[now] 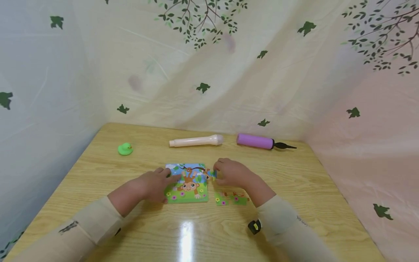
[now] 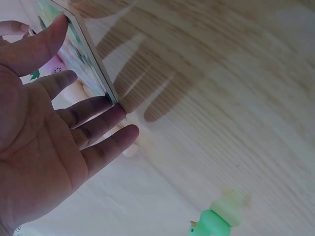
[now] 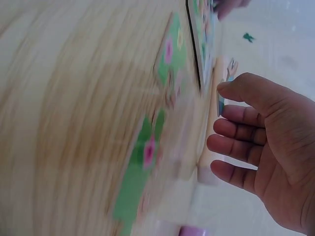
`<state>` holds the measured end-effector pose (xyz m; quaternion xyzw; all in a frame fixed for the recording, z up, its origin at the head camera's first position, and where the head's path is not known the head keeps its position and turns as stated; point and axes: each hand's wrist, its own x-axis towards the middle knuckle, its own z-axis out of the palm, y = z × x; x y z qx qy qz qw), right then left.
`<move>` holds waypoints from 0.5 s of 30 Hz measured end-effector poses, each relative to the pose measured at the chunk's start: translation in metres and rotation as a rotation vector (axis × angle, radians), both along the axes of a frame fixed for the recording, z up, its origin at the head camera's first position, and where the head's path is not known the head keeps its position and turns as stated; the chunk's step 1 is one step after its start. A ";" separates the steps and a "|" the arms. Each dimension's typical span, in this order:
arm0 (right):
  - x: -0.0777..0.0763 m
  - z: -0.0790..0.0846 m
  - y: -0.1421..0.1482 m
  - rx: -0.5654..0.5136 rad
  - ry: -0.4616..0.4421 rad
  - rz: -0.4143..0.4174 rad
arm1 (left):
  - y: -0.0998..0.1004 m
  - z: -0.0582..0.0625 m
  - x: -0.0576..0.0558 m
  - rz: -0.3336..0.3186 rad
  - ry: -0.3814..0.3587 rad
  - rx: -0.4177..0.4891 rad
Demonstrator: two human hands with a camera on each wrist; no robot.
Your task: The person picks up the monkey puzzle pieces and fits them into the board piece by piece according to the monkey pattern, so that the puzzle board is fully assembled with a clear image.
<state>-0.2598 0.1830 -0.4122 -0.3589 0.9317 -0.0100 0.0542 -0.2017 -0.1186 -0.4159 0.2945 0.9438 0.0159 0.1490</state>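
Note:
A puzzle board (image 1: 186, 198) with a monkey picture lies on the table in the head view. My left hand (image 1: 154, 185) touches its left side with fairly straight fingers, the thumb by the near corner. At the board's right edge my right hand (image 1: 234, 174) pinches a puzzle piece (image 3: 220, 104) between thumb and index finger; the other fingers are loosely bent. That piece shows part of a giraffe in the head view. Loose puzzle pieces (image 1: 240, 200) with green ground and pink flowers lie just below the right hand.
A green rubber duck (image 1: 125, 149) sits at the back left. Along the back of the wooden table (image 1: 147, 233) lie a pale microphone-shaped stick (image 1: 194, 141) and a purple hand pump (image 1: 255, 141) with a black nozzle. Printed cloth hangs behind and at both sides.

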 end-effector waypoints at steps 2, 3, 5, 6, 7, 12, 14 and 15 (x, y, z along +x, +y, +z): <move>0.000 -0.002 -0.013 0.021 0.015 0.026 | 0.001 0.000 -0.001 0.003 0.004 -0.011; 0.000 -0.003 -0.020 0.034 0.021 0.035 | 0.002 0.000 -0.001 0.007 0.004 -0.017; 0.000 -0.006 -0.032 0.061 0.034 0.047 | 0.003 0.001 -0.001 0.012 -0.004 -0.023; 0.000 -0.007 -0.036 0.082 0.038 0.052 | 0.003 0.002 -0.001 0.017 -0.011 -0.025; 0.000 -0.008 -0.041 0.097 0.036 0.052 | 0.004 0.002 -0.001 0.020 -0.017 -0.027; 0.003 -0.010 -0.052 0.138 0.007 0.041 | 0.007 0.003 -0.003 0.034 -0.045 -0.053; 0.004 -0.010 -0.054 0.141 0.002 0.039 | 0.009 0.003 -0.004 0.038 -0.051 -0.071; 0.004 -0.010 -0.054 0.143 0.002 0.039 | 0.010 0.003 -0.005 0.039 -0.054 -0.080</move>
